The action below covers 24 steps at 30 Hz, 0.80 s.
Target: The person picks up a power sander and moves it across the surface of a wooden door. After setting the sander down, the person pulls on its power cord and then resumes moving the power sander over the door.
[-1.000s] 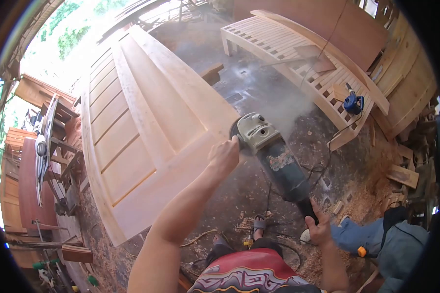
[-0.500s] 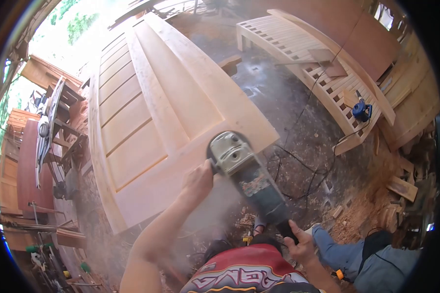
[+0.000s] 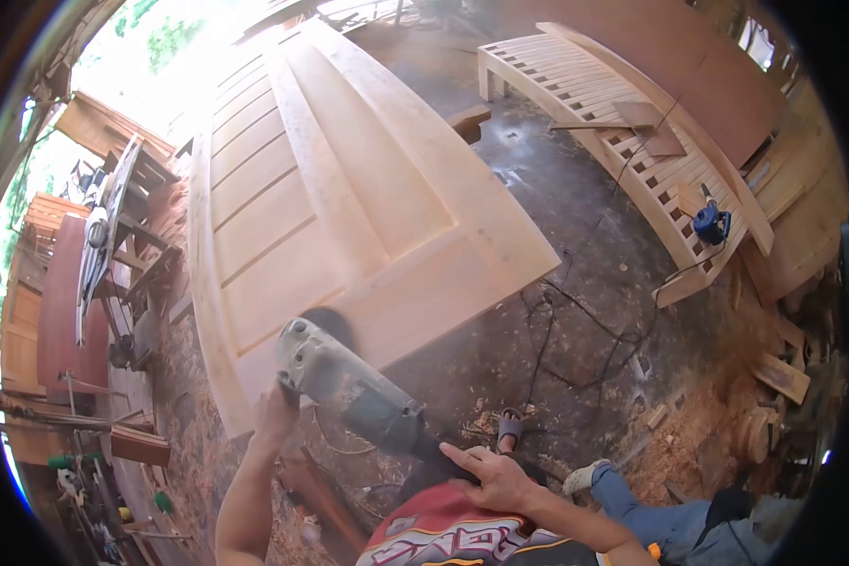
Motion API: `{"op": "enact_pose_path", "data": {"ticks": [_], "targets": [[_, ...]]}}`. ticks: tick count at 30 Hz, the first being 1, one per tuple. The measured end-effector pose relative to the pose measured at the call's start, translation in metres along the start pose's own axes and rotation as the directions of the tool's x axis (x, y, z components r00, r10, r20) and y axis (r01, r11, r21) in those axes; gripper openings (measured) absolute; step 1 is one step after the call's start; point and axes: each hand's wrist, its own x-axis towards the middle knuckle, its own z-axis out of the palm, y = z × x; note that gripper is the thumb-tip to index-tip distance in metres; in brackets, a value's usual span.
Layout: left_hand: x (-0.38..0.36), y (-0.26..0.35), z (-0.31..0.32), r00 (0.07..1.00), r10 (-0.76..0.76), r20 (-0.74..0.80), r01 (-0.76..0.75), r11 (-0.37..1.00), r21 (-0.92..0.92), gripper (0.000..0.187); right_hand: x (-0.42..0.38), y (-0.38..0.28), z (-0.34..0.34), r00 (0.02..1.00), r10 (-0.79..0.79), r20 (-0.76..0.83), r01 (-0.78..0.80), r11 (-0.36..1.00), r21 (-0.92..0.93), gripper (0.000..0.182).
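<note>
A green angle grinder (image 3: 373,401) with a round dark disc (image 3: 328,325) rests against the near end of a pale wooden panel door (image 3: 424,292). My left hand (image 3: 275,412) is closed around the side handle by the grinder's head. At the tool's rear, my right hand (image 3: 492,478) holds the black back handle, its index finger stretched along it. The disc lies on the lower rail, towards the door's left side. The door has several panels with grooves between them.
A slatted wooden frame (image 3: 594,108) stands at right, bearing a blue power tool (image 3: 711,224) and loose boards. Black cable (image 3: 590,373) coils on the floor. Another person's jeans-clad leg (image 3: 632,505) is at lower right, near wood shavings (image 3: 693,424). Planks and tools line the left.
The grinder has swung left along the door's near end, carried by both my hands. My right hand has moved left and its index finger is now extended. The view has shifted slightly.
</note>
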Motion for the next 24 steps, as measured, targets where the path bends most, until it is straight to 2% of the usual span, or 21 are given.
{"op": "enact_pose_path", "data": {"ticks": [2, 5, 6, 7, 8, 9, 10, 11, 12, 14, 17, 18, 21, 23, 24], "targets": [[0.001, 0.019, 0.006, 0.999, 0.045, 0.006, -0.045, 0.999, -0.002, 0.022, -0.01, 0.0, -0.014, 0.998, 0.066, -0.001, -0.066, 0.994, -0.082, 0.064], [0.013, 0.075, 0.022, 0.99, 0.12, 0.067, -0.121, 0.993, 0.011, 0.021, -0.038, 0.015, -0.041, 0.976, 0.029, -0.217, -0.051, 0.994, -0.097, 0.06], [0.02, 0.102, 0.028, 0.985, 0.133, 0.106, -0.137, 0.99, 0.032, 0.02, -0.05, 0.021, -0.051, 0.961, 0.067, -0.267, -0.097, 0.99, -0.103, 0.058], [0.023, 0.137, 0.028, 0.978, 0.21, -0.012, -0.21, 0.977, -0.042, 0.016, -0.063, 0.03, -0.062, 0.943, 0.104, -0.315, -0.144, 0.984, -0.105, 0.057], [0.035, 0.161, 0.044, 0.978, 0.176, 0.113, -0.18, 0.983, 0.027, 0.02, -0.078, 0.038, -0.074, 0.926, 0.117, -0.358, -0.166, 0.98, -0.108, 0.06], [0.037, 0.19, 0.049, 0.958, 0.283, 0.054, -0.281, 0.959, -0.043, 0.017, -0.093, 0.048, -0.087, 0.906, 0.13, -0.403, -0.189, 0.976, -0.11, 0.063], [0.04, 0.223, 0.054, 0.933, 0.358, -0.026, -0.359, 0.933, -0.033, 0.014, -0.109, 0.06, -0.099, 0.886, 0.207, -0.416, -0.262, 0.962, -0.08, 0.065], [0.046, 0.246, 0.068, 0.917, 0.398, -0.038, -0.399, 0.913, -0.079, 0.015, -0.124, 0.072, -0.112, 0.859, 0.282, -0.426, -0.333, 0.942, -0.048, 0.066], [0.046, 0.265, 0.073, 0.863, 0.483, -0.148, -0.5, 0.858, -0.114, 0.017, -0.136, 0.08, -0.123, 0.833, 0.339, -0.437, -0.386, 0.922, -0.019, 0.065], [0.037, 0.289, 0.06, 0.851, 0.513, -0.113, -0.515, 0.857, 0.01, 0.022, -0.139, 0.086, -0.134, 0.805, 0.378, -0.458, -0.432, 0.902, -0.014, 0.064], [0.025, 0.271, 0.062, 0.841, 0.458, -0.289, -0.493, 0.868, -0.06, 0.039, -0.13, 0.083, -0.134, 0.829, 0.3, -0.471, -0.404, 0.905, -0.135, 0.063], [0.024, 0.258, 0.062, 0.867, 0.427, -0.258, -0.476, 0.862, -0.173, 0.047, -0.126, 0.08, -0.131, 0.846, 0.254, -0.469, -0.38, 0.904, -0.196, 0.062], [0.008, 0.208, 0.052, 0.904, 0.247, -0.349, -0.376, 0.848, -0.374, 0.045, -0.108, 0.07, -0.111, 0.903, 0.12, -0.413, -0.28, 0.893, -0.352, 0.061], [-0.008, 0.162, 0.039, 0.941, 0.135, -0.311, -0.266, 0.861, -0.433, 0.046, -0.093, 0.061, -0.1, 0.933, 0.037, -0.358, -0.191, 0.894, -0.406, 0.061], [-0.018, 0.138, 0.033, 0.955, 0.078, -0.288, -0.209, 0.863, -0.46, 0.047, -0.079, 0.052, -0.096, 0.951, -0.037, -0.307, -0.089, 0.918, -0.387, 0.062]]}}
